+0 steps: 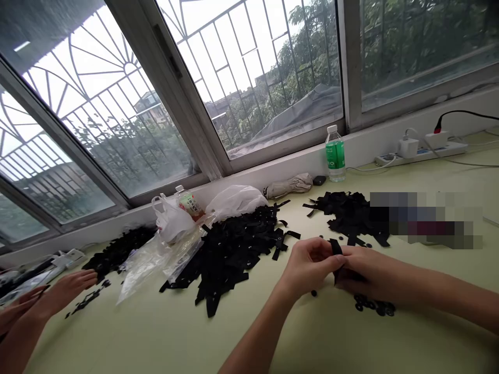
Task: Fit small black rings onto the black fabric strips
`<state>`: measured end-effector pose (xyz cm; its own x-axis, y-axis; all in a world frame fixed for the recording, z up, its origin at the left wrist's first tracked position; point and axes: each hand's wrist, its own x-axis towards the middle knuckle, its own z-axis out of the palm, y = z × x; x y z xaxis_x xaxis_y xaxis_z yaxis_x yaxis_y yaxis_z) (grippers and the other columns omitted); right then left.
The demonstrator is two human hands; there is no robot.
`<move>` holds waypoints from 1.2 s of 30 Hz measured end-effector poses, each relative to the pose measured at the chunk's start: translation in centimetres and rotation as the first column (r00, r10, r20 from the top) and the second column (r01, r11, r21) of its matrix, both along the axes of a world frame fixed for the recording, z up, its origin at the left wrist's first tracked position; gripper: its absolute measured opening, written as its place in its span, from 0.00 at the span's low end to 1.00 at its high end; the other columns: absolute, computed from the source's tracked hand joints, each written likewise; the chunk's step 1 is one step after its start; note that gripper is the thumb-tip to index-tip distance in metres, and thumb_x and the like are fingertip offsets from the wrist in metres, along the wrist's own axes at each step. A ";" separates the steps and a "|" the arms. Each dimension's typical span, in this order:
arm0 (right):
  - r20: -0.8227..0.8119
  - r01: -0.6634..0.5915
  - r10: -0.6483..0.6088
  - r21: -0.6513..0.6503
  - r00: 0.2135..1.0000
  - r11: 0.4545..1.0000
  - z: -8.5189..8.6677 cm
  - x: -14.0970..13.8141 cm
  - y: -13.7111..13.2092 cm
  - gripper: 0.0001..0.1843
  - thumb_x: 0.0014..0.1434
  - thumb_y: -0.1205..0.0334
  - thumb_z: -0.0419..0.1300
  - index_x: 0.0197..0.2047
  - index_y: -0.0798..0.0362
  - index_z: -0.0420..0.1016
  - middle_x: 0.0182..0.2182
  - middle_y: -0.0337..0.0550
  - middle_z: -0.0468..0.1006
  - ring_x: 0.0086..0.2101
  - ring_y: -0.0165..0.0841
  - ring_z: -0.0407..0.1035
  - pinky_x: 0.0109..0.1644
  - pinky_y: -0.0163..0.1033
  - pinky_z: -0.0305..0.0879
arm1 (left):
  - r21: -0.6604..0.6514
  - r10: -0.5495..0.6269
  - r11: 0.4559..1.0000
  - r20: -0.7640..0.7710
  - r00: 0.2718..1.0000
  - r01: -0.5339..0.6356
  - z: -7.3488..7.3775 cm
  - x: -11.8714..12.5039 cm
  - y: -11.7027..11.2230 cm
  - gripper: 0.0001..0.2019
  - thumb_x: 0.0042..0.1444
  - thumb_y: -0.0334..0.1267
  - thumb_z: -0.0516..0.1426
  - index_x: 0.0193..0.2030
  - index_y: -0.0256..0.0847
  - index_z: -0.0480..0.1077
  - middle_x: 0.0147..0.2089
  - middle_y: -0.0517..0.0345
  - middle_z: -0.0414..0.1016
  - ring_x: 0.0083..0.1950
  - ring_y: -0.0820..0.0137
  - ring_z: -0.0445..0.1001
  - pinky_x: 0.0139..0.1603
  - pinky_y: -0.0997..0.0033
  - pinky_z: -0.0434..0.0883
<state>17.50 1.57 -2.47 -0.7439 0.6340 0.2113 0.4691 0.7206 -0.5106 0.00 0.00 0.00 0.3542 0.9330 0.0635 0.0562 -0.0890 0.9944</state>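
My left hand [310, 266] and my right hand [364, 272] meet over the pale green table [163, 337]. Both pinch a short black strap [336, 248] that sticks up between the fingers. Just below my right hand lies a small cluster of black rings [375, 306]. A single black ring [314, 293] lies under my left hand. A large pile of black straps [234, 249] spreads to the left of my hands. A second pile of black straps [351, 214] lies behind them.
Another person's hands [58, 293] rest at the left edge near another heap of black pieces [117, 252]. Plastic bags [171, 223], a bottle [190, 203], a folded umbrella [288, 186], a green-labelled water bottle [335, 154] and a power strip [423, 150] line the window sill side.
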 end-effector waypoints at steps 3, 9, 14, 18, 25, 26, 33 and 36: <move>0.014 -0.001 0.001 -0.029 1.000 1.000 0.2 0.0 -0.1 0.10 0.59 0.60 0.53 0.32 0.53 0.74 0.34 0.46 0.72 0.33 0.38 0.68 0.35 0.39 0.64 | 0.000 0.027 1.000 0.022 0.999 -0.027 0.3 0.0 0.0 0.13 0.44 0.43 0.66 0.29 0.35 0.71 0.27 0.58 0.70 0.29 0.73 0.67 0.31 0.72 0.65; 0.023 -0.012 0.013 -0.033 1.000 0.999 0.4 -0.1 -0.1 0.09 0.61 0.58 0.54 0.31 0.52 0.70 0.35 0.44 0.72 0.34 0.37 0.69 0.36 0.39 0.64 | -0.012 0.113 0.994 0.107 0.988 -0.112 0.8 -0.2 0.0 0.13 0.45 0.43 0.66 0.29 0.35 0.71 0.25 0.59 0.70 0.27 0.75 0.67 0.30 0.74 0.64; 0.045 -0.024 0.023 0.023 0.999 0.999 0.0 -0.1 -0.1 0.10 0.62 0.57 0.52 0.31 0.51 0.68 0.34 0.42 0.70 0.32 0.36 0.68 0.35 0.38 0.62 | -0.030 0.185 0.983 0.161 0.970 -0.182 1.4 -0.2 0.0 0.12 0.44 0.42 0.66 0.27 0.35 0.71 0.22 0.61 0.69 0.24 0.76 0.65 0.29 0.75 0.64; 0.034 -0.028 0.027 0.022 0.999 0.999 0.7 -0.1 -0.4 0.13 0.64 0.58 0.49 0.31 0.52 0.69 0.33 0.43 0.70 0.31 0.36 0.67 0.33 0.38 0.60 | -0.041 0.224 0.975 0.184 0.957 -0.220 1.5 -0.3 0.2 0.11 0.45 0.40 0.66 0.27 0.35 0.71 0.22 0.62 0.68 0.23 0.78 0.64 0.28 0.75 0.63; 0.036 -0.071 0.074 -0.060 0.997 0.996 2.3 0.4 -0.3 0.12 0.62 0.57 0.53 0.32 0.52 0.75 0.33 0.45 0.73 0.35 0.37 0.68 0.36 0.39 0.62 | -0.057 0.240 0.971 0.203 0.949 -0.233 1.2 -0.5 0.5 0.12 0.44 0.41 0.66 0.28 0.35 0.70 0.22 0.63 0.67 0.22 0.78 0.63 0.28 0.75 0.61; 0.036 -0.081 0.084 -0.073 0.996 0.994 2.4 0.5 -0.2 0.12 0.61 0.58 0.54 0.32 0.52 0.76 0.33 0.46 0.73 0.35 0.37 0.68 0.37 0.39 0.63 | -0.058 0.239 0.971 0.204 0.949 -0.232 1.2 -0.5 0.5 0.12 0.45 0.41 0.66 0.28 0.35 0.70 0.22 0.63 0.67 0.22 0.78 0.63 0.28 0.75 0.61; 0.054 -0.087 0.093 -0.110 0.994 0.990 2.6 0.4 0.0 0.09 0.58 0.64 0.55 0.31 0.51 0.75 0.34 0.45 0.74 0.36 0.37 0.69 0.37 0.37 0.63 | -0.054 0.233 0.972 0.199 0.952 -0.227 1.3 -0.6 0.4 0.11 0.47 0.40 0.65 0.28 0.35 0.69 0.22 0.63 0.66 0.23 0.78 0.63 0.29 0.75 0.61; 0.077 -0.064 0.073 -0.119 0.994 0.991 2.6 0.3 -0.2 0.07 0.57 0.65 0.54 0.31 0.52 0.73 0.35 0.44 0.74 0.36 0.37 0.68 0.36 0.37 0.63 | -0.059 0.231 0.973 0.203 0.952 -0.223 1.2 -0.7 0.4 0.11 0.47 0.40 0.65 0.28 0.35 0.70 0.22 0.63 0.66 0.23 0.78 0.63 0.29 0.75 0.61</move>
<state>17.83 1.36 0.15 -0.7981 0.5976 0.0764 0.4638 0.6904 -0.5552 -0.67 0.42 1.19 0.1153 0.9902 0.0788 -0.1364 -0.0627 0.9887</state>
